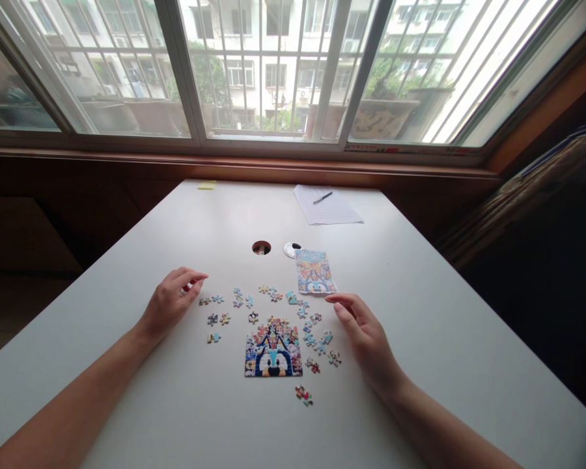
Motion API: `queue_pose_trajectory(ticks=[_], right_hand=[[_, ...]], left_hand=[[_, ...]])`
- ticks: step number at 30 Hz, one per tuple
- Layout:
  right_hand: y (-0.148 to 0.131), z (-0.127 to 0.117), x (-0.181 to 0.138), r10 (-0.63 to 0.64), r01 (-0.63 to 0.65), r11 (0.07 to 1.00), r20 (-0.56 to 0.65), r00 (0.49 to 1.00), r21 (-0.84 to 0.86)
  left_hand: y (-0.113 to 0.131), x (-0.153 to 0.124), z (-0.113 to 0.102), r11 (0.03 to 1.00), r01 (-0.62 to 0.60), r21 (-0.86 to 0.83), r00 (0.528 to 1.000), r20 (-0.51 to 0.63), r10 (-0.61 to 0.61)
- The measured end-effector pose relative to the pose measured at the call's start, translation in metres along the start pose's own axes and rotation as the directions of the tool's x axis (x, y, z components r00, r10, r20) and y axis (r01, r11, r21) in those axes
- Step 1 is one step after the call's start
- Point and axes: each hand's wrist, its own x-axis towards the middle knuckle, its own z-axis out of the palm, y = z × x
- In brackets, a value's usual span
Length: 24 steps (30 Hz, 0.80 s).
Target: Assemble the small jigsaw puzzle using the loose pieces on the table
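Observation:
A partly assembled jigsaw puzzle lies at the middle of the table, its lower part showing a blue cartoon dog's face. Loose puzzle pieces are scattered to its right, left and above, some joined in small clusters. One cluster lies below the puzzle's right corner. My left hand rests left of the pieces, fingers loosely bent, nothing visible in it. On the other side, my right hand has its fingers stretched towards the lower edge of a picture card; whether the fingertips touch the card I cannot tell.
The white table has an open cable hole and a round cover partly beside the card. Farther back lie paper sheets with a pen and a yellow note. A barred window stands behind.

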Motion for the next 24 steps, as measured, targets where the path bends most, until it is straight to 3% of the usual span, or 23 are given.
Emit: queue_pose_trajectory(ticks=[24], right_hand=[[-0.002,0.0006,0.0022,0.044,-0.044,0.999,0.009,0.999,0.03]], left_hand=[[-0.007,0.0004,0.0034,1.0,-0.005,-0.008,0.999,0.032,0.005]])
